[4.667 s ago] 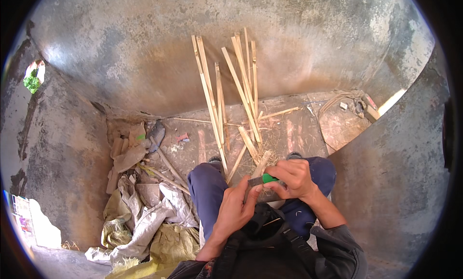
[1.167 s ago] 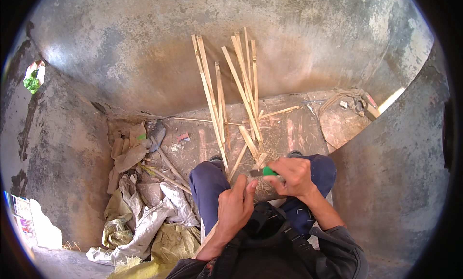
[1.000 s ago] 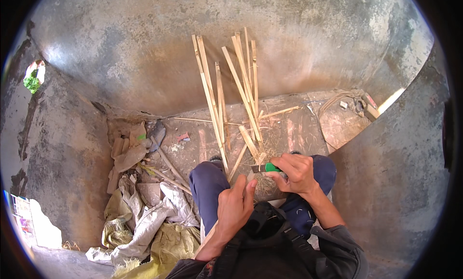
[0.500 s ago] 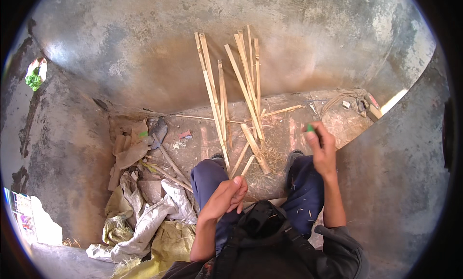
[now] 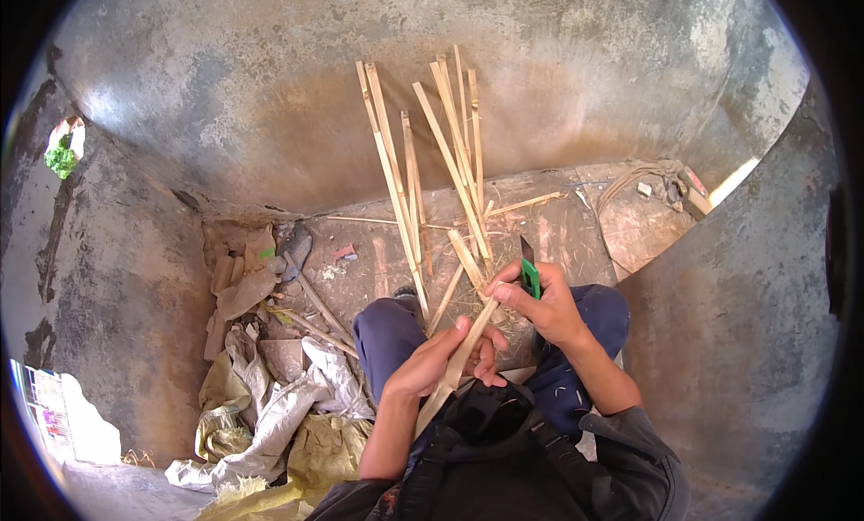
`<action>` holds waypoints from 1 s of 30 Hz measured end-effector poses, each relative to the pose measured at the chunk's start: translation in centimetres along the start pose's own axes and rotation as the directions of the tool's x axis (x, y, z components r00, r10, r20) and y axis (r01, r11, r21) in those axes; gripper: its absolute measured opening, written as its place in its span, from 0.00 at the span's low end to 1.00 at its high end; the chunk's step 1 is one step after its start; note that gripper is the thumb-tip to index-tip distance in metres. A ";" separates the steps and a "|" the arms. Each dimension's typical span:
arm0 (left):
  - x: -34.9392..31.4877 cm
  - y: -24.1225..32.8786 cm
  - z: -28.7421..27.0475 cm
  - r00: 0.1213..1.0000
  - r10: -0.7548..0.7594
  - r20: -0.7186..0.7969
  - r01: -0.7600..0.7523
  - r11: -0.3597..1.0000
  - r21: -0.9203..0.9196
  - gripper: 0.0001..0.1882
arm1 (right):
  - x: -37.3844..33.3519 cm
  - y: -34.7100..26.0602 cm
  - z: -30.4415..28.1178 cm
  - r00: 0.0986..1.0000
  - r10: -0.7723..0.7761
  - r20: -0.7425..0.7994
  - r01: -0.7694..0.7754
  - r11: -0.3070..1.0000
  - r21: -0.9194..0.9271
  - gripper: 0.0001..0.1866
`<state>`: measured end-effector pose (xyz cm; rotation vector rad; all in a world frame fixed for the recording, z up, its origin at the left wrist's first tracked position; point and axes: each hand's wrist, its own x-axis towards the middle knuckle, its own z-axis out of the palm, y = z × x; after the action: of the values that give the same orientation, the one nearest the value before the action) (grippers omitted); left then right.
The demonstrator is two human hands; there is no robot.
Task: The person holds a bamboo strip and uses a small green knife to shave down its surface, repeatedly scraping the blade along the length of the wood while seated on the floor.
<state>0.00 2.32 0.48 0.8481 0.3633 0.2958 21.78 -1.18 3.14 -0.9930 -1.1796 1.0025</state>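
A pale bamboo strip (image 5: 461, 357) slants across my lap, its lower end close to my body. My left hand (image 5: 421, 363) holds it between the thumb and the fingers, which are only loosely curled. At the strip's far end, the thumb and a finger of my right hand (image 5: 556, 312) pinch it. That same hand grips a green utility knife (image 5: 531, 278), its dark blade pointing up and away from the strip. Beyond my hands a short, thicker bamboo piece (image 5: 463, 251) lies on the floor between my feet.
Several long bamboo strips (image 5: 390, 166) lean on the concrete wall (image 5: 270, 98) ahead. Crumpled sacks (image 5: 270, 422) and broken pieces (image 5: 245, 291) fill the left side. Coiled cord (image 5: 621, 184) lies at the far right corner. Walls rise close on both sides.
My right hand has come in from the right with the knife and now pinches the strip's far end. More of the strip shows, and my left fingers have loosened around it.
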 end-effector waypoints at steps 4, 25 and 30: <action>-0.3 -1.2 -1.5 0.994 -0.003 0.106 0.007 0.999 -0.039 0.43 | 0.1 -1.2 -0.2 0.998 0.060 -0.033 -0.059 0.998 0.019 0.11; -2.8 -3.8 -3.0 0.994 -0.017 0.105 -0.005 0.978 0.207 0.28 | 0.3 -2.2 -2.0 0.973 -0.034 -0.228 0.036 0.999 0.007 0.12; -2.9 -3.1 -1.8 0.998 -0.010 -0.068 0.029 0.957 0.288 0.23 | -1.5 -1.4 -2.4 0.941 -0.333 -0.065 0.223 0.750 -0.622 0.14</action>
<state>-3.08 0.46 -2.43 1.1232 0.4838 0.2555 24.11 -3.17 3.81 -1.3225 -1.4907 0.2694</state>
